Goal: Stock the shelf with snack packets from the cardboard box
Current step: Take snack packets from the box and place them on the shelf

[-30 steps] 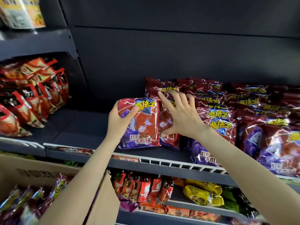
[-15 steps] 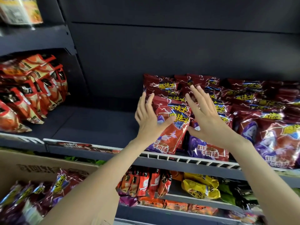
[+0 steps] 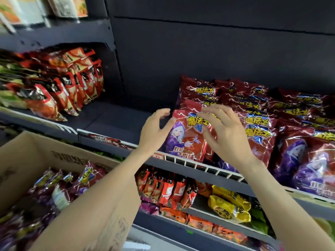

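Observation:
A red and purple snack packet (image 3: 186,140) stands at the front of the dark shelf (image 3: 112,122), leaning on the row of matching packets (image 3: 253,113) behind and to its right. My left hand (image 3: 154,131) hovers just left of it, fingers curled and apart, holding nothing. My right hand (image 3: 223,131) is spread in front of the packet's upper right part, fingers apart, and does not grip it. The cardboard box (image 3: 36,160) sits at lower left with several more packets (image 3: 72,183) inside, partly hidden by my left forearm.
Orange and red bags (image 3: 59,87) fill the shelf's left end, with a bare stretch of shelf between them and the red packets. A white wire rail (image 3: 199,164) edges the shelf front. Lower shelves hold small red packs (image 3: 166,189) and yellow packs (image 3: 228,205).
A second ago my left hand held the packet and my right steadied the row. The packet now stands against the row, and both hands have drawn back slightly with fingers apart.

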Demonstrator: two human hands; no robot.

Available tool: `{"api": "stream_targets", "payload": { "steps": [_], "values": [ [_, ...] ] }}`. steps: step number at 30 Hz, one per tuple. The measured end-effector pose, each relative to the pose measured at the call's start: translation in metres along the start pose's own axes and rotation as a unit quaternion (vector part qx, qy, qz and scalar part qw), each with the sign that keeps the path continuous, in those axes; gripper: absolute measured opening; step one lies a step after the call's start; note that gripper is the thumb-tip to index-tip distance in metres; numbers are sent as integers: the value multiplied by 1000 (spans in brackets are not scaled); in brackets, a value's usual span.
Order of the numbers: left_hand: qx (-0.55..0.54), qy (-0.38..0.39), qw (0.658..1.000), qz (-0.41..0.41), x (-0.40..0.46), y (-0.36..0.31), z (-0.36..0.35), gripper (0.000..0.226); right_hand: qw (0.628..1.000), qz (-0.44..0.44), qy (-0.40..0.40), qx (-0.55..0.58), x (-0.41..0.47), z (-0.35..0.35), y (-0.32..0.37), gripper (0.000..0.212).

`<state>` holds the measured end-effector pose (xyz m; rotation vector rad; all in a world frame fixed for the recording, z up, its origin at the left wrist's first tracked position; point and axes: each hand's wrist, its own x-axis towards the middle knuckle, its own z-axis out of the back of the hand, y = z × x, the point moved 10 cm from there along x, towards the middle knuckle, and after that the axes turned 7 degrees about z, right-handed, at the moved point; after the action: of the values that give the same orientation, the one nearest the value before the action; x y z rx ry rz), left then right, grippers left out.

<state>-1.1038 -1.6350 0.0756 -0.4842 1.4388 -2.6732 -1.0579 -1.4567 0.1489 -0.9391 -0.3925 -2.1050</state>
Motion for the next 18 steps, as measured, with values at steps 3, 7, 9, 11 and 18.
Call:
{"api": "stream_targets", "payload": {
  "steps": [3,7,9,11,18],
  "values": [
    [34,-51,997,-36,-33,-5,52,22,996,58,-39,51,17,-4,38,22],
    [225,-170,942,-180,-109,-20,135,26,981,138,-26,136,35,-35,108,23],
    [341,-185,898,-207,-146,-9,167,27,969,166,14,180,42,-61,149,23],
    [412,-148,882,-175,-175,24,197,29,955,182,85,217,48,-94,192,24],
    [484,49,850,204,-254,243,293,28,837,231,385,313,47,-249,337,18]
  ]
}}
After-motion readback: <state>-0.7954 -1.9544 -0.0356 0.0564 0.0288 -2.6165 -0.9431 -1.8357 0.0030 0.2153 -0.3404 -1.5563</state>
